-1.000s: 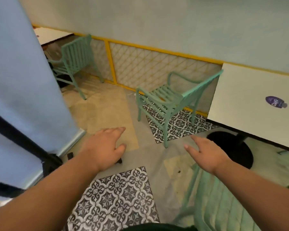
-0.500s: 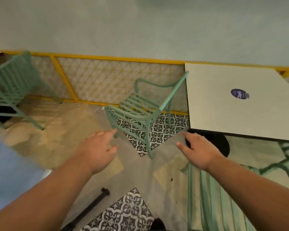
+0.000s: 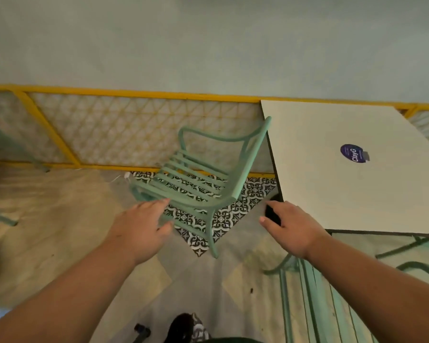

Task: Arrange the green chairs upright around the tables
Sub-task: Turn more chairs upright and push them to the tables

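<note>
The green chair (image 3: 198, 191) stands on the floor (image 3: 47, 219) over a patterned tile (image 3: 233, 214). It tilts to the right, and the top of its backrest lies against the left edge of the counter (image 3: 320, 194), near the far-left corner. The left hand (image 3: 139, 231) is open with fingers spread; its fingertips are at the seat's near-left corner, and whether they touch cannot be told. The right hand (image 3: 290, 229) is also open and relaxed, near the counter's near-left corner and apart from the chair, holding nothing. A second green chair (image 3: 307, 305) shows under the right forearm. A round purple sticker (image 3: 353, 153) lies on the counter, and a yellow railing (image 3: 134, 95) runs behind.
</note>
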Tool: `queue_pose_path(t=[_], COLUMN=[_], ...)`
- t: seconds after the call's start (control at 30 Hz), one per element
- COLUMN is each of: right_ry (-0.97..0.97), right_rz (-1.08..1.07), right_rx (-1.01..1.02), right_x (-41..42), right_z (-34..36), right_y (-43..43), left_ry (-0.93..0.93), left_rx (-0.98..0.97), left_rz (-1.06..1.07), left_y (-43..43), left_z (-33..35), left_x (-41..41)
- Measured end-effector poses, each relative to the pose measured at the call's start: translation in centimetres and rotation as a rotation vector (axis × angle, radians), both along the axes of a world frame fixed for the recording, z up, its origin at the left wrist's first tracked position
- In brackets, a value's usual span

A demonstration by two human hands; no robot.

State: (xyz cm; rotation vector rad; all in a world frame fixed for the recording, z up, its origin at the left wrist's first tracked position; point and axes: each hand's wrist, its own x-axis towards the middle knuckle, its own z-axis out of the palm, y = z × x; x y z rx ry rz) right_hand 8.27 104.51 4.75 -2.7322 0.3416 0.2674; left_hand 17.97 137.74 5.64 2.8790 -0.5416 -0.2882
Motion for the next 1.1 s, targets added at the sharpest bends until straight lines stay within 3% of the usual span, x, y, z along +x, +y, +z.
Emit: queue_pose_path(t=[0.4, 0.57, 0.87, 1.03, 1.1], right_ry=[0.004, -0.055, -0.055, -0.021, -0.101], right_rz=[-0.092, 0.040, 0.294, 0.389, 0.431], right_rx=[0.054, 0.010, -0.103, -0.239, -0.326], right_x=[13.4, 21.9, 29.7, 33.0, 33.5], right_z=[-5.8, -9.9, -14.1, -14.7, -15.3], right_y=[-2.3, -6.1, -10.7, -12.2, -12.4], left_ry=[0.127, 0.214, 0.281, 0.548, 0.605], left_rx=[-0.036, -0.070, -0.131, -0.314, -0.384], left_rz=[-0.156, -0.110, -0.021, 0.042, 0.066], left_y=[-9.5, -15.2, -18.5, -18.9, -19.2], left_z=[-8.5, -14.4, -20.9, -24.3, -25.5], left_x=[14.5, 16.5, 18.5, 17.6, 17.8])
